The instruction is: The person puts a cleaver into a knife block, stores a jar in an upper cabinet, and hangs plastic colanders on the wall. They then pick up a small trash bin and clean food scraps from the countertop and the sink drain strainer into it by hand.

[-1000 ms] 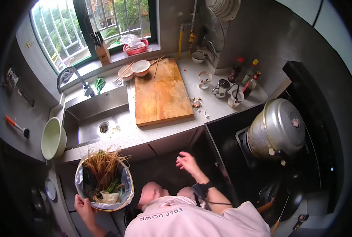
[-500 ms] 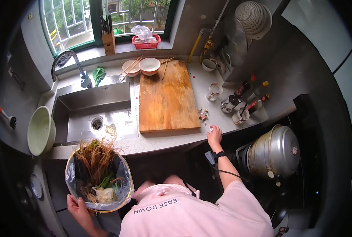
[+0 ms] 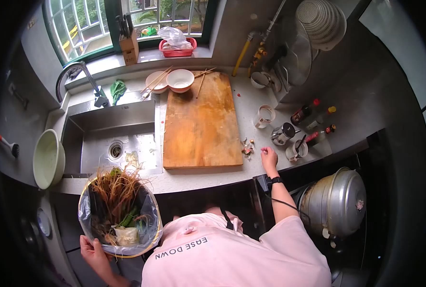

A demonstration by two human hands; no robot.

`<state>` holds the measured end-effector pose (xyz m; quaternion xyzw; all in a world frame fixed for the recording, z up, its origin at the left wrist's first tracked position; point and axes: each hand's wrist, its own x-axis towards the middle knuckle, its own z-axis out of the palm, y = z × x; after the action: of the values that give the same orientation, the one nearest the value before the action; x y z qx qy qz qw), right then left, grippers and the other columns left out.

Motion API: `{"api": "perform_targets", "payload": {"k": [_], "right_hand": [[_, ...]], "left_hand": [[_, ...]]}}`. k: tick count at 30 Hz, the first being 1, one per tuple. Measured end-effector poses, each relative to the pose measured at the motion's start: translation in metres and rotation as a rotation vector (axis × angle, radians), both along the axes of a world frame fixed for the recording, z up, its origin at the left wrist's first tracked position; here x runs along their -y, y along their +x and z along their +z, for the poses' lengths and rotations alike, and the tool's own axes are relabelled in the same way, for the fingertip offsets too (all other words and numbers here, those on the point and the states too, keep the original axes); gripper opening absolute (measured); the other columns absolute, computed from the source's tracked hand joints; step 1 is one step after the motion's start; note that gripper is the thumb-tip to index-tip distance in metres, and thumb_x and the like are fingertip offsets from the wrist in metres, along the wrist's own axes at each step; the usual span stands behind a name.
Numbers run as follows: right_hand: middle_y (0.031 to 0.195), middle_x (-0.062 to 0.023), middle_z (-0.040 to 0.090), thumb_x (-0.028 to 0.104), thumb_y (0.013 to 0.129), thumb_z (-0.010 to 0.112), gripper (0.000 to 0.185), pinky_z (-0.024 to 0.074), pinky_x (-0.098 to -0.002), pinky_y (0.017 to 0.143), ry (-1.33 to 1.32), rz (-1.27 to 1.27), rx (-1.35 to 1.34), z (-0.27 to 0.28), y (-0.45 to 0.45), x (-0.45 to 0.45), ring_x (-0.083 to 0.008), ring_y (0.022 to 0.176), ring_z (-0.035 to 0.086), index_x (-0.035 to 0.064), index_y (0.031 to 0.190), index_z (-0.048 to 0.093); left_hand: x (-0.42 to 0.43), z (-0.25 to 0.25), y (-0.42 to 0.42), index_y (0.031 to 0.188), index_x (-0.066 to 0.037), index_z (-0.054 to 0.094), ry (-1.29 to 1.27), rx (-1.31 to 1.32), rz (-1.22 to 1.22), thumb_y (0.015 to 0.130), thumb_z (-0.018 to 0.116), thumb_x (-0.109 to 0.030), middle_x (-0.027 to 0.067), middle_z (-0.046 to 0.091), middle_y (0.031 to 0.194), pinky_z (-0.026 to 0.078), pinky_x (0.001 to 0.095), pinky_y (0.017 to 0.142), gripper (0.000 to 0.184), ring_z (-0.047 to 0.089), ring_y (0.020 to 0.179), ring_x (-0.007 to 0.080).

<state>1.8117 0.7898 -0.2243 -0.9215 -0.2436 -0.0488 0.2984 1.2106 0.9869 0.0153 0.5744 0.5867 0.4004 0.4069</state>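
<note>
My left hand grips the rim of a lined bin, which holds brown roots, green scraps and a pale crumpled piece. Over the counter, just right of a small heap of scraps, is my right hand. Its fingers are drawn together; whatever they may hold is too small to make out. A wooden cutting board lies left of that heap, with a white bowl on its far left corner and chopsticks beside it.
The steel sink has a few scraps near its drain. A green basin stands at its left. Jars and sauce bottles stand at the right, behind a large metal pot on the stove.
My right hand has moved from above the floor up to the counter, then slightly right of the scraps; its fingers have closed. My left hand stays on the bin. The view has shifted.
</note>
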Motion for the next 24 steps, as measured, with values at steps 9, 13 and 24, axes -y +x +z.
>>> {"api": "perform_targets", "payload": {"k": [9,13,24], "right_hand": [[0.084,-0.0126,0.064,0.021,0.068,0.066,0.017,0.0481,-0.0409,0.07,-0.203,0.002,-0.041,-0.013,0.041,-0.044,-0.0312,0.08,0.061,0.0096,0.081,0.066],[0.075,-0.0132,0.064,0.022,0.068,0.066,0.014,0.0485,-0.0419,0.065,-0.223,0.073,-0.087,-0.022,0.051,-0.044,-0.0318,0.071,0.062,0.0104,0.076,0.067],[0.081,-0.0065,0.06,-0.002,0.064,0.066,0.026,0.0476,-0.0335,0.062,0.894,1.553,-0.324,0.248,-0.199,-0.138,-0.0233,0.072,0.057,0.006,0.088,0.06]], "left_hand": [[0.027,0.016,0.055,0.072,-0.007,0.038,0.015,-0.037,0.022,0.081,0.047,-0.001,-0.0043,0.038,0.056,0.025,0.0195,0.034,0.014,0.032,0.04,0.0018],[0.032,0.024,0.076,0.07,-0.007,0.04,0.026,-0.028,0.048,0.079,0.05,0.0,-0.0061,0.036,0.061,0.026,0.0187,0.044,0.015,0.031,0.053,0.0006],[0.033,0.033,0.115,0.067,-0.008,0.036,-0.013,-0.072,0.008,0.079,0.048,0.001,-0.0055,0.036,0.058,0.025,0.0204,0.036,0.02,0.03,0.043,0.0013]]}}
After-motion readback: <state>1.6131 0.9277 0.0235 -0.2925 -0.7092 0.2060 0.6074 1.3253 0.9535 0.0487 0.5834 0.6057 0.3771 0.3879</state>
